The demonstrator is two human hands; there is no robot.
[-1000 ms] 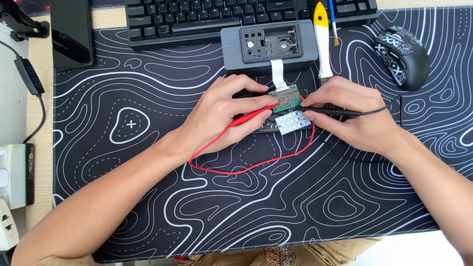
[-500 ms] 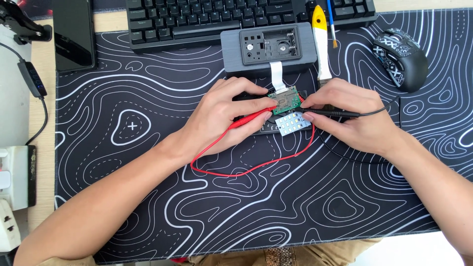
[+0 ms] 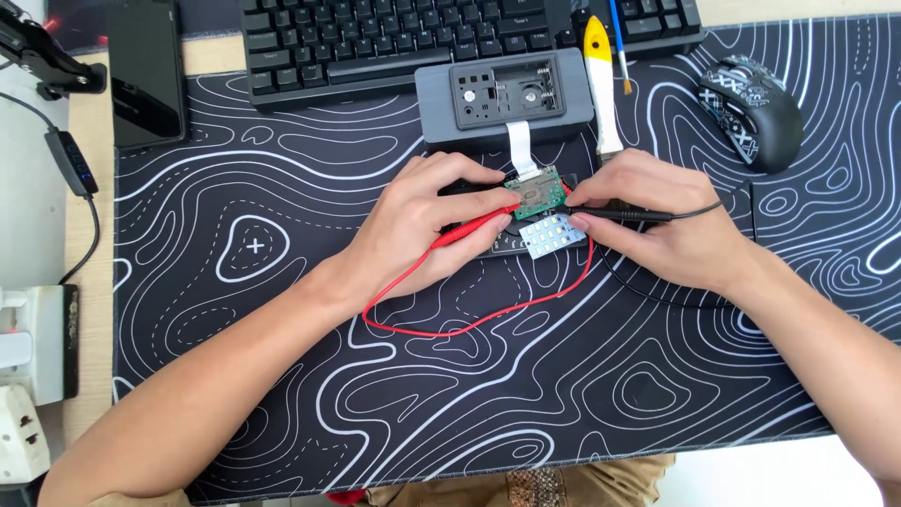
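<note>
i saw the left hand [image 3: 422, 235] closed around a red probe [image 3: 474, 228], its tip touching the small green board [image 3: 535, 194] that lay between the two hands, with the red wire [image 3: 450, 329] looping below the wrists. the right hand [image 3: 657, 225] pinched a black probe [image 3: 624, 215] against the same board, just above a small white panel [image 3: 552, 235]. a grey box [image 3: 507, 94] sat beyond the fingers, joined to the board by a flat white ribbon [image 3: 519, 147].

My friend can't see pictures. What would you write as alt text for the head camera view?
Left hand holds a red probe and right hand a black probe against a small green circuit board on a black desk mat with white wavy lines. A grey box, keyboard and mouse sit behind.
</note>
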